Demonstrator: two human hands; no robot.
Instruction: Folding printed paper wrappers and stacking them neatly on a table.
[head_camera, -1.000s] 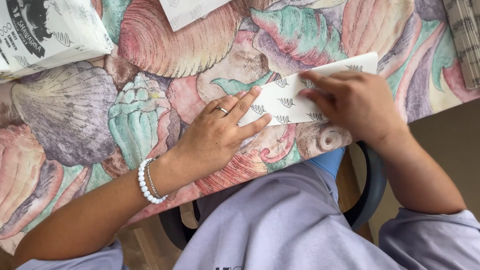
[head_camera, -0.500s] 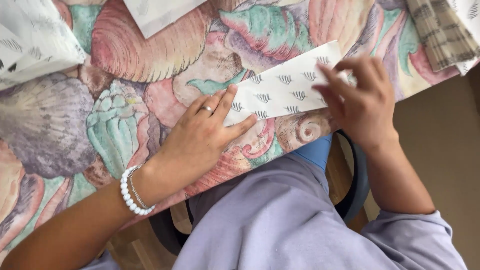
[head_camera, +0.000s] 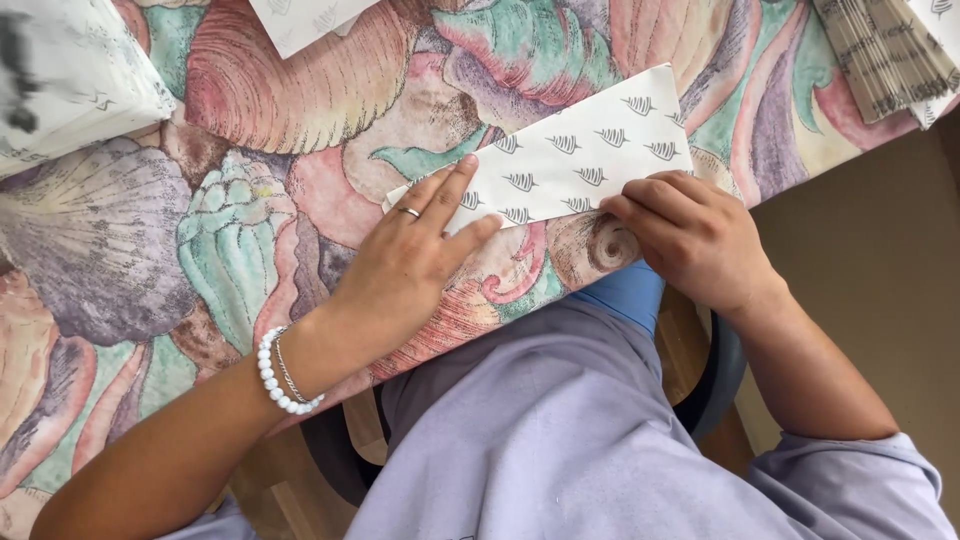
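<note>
A folded strip of white paper (head_camera: 585, 155) printed with small grey leaf shapes lies near the front edge of a table covered by a seashell-patterned cloth (head_camera: 250, 230). My left hand (head_camera: 410, 265), wearing a ring and a white bead bracelet, lies flat with its fingers spread on the strip's left end. My right hand (head_camera: 690, 235) has its fingers curled, with the fingertips pressing the strip's lower edge near its right end.
More white patterned paper lies at the top left corner (head_camera: 70, 80) and at the top edge (head_camera: 310, 18). A stack of striped folded pieces (head_camera: 885, 55) sits at the top right. My lap in lilac fabric (head_camera: 560, 430) and a chair are below the table edge.
My right hand has slid from the strip's right end down to its lower edge. My left hand has stayed flat on the left end. The view has shifted a little.
</note>
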